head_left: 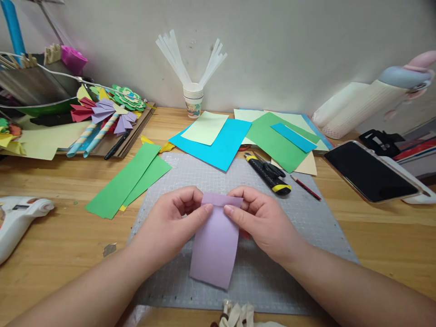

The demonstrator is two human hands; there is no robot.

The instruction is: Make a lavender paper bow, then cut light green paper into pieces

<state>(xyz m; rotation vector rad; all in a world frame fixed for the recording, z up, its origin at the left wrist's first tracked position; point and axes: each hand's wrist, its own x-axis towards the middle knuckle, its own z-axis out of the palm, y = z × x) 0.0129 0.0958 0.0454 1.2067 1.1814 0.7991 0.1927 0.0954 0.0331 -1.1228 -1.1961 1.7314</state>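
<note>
A strip of light purple paper (215, 247) is held up above the grey cutting mat (289, 272), its top edge folded over in a narrow band. My left hand (180, 218) pinches the fold at its left side, thumb in front and curled fingers behind. At the right side of the same fold, my right hand (260, 218) grips with its thumb on the paper. The fingertips behind the sheet are hidden. Beyond my right hand lies a black and yellow utility knife (267, 172) on the mat, close to a red pencil (306, 187).
Green paper strips (119, 186) lie to the left, near a white glue gun (20, 222). Blue paper (218, 136) and green paper (272, 141) spread at the back, before a paper cup (193, 100) of white sticks. A phone (371, 168) leans at right; paper pinwheels (105, 113) lie at left.
</note>
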